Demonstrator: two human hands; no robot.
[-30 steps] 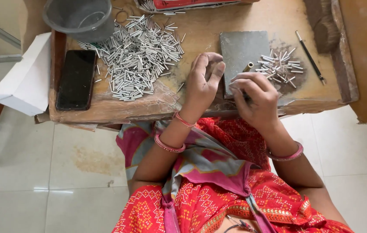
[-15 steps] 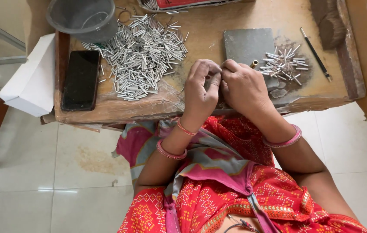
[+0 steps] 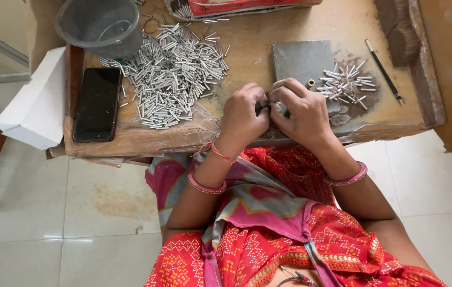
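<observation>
I see both hands brought together at the near edge of the wooden workbench, fingertips meeting. The left hand is curled closed and the right hand is curled likewise; they pinch something small between them, but it is hidden by the fingers and I cannot tell what it is. Just beyond the right hand lies a grey square slab, with a small brass-coloured tube at its near corner. To the right of the slab sits a small heap of short metal tubes, and a thin dark tool lies apart from it. To the left of the hands spreads a much larger heap of metal tubes. At the far left corner stands a grey plastic bowl; what I can see of its inside looks bare. A black phone lies face up beside the large heap, with a white box against the bench edge. At the top, a red-edged tray holds more tubes.
</observation>
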